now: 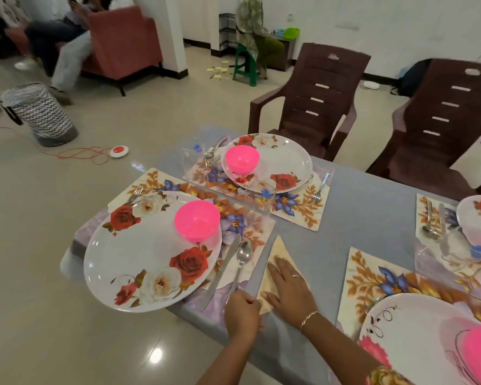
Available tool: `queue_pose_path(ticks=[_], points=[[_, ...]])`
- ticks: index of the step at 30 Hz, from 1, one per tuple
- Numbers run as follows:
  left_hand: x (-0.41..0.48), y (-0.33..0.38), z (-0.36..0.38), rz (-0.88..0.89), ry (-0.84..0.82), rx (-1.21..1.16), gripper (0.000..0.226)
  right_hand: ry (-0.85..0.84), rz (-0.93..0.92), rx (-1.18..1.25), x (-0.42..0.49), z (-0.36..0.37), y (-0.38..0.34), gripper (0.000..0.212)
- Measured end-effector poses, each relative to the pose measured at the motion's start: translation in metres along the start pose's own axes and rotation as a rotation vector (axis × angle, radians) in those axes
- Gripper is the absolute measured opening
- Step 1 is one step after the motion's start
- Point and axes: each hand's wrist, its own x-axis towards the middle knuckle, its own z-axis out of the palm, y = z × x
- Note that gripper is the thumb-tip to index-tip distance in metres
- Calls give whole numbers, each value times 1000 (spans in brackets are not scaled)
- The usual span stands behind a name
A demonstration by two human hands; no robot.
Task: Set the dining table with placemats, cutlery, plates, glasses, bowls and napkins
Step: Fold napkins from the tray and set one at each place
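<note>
While the right hand (288,284) presses flat on the triangular napkin (278,247), lower centre on the table (358,212), the left hand (242,312) pinches its near corner. Napkin step in hand; next, probably squaring it beside the spoon (244,255).

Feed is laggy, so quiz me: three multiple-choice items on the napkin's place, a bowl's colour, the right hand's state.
1. The napkin lies: A on a plate; B on the table beside the spoon; C on a chair.
2. The near-left bowl is: A green; B white; C pink.
3. The right hand is: A flat on the napkin; B gripping a fork; C raised, empty.
Key: B, grey table shows around it; C, bright pink throughout; A, straight fingers press it.
</note>
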Motion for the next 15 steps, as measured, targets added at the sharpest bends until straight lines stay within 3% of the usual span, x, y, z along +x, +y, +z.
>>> queue_pose_path(ticks=[2,5,7,11,12,15], points=[[1,-4,1,23,9,45,29,-37,-1,-72,1,5,2,58],[1,-6,0,124,-6,201,9,-73,16,-118,1,7,10,64],[1,-5,-3,216,18,404,33,-83,9,-174,5,4,13,78],[-6,-2,-11,403,15,782,34,-146,-52,-127,8,-1,12,103],[-9,0,-14,439,-7,876,34,-121,-53,-115,6,-3,12,100],[-14,6,-19,668,52,1027,31,47,-18,-92,-10,-10,17,66]])
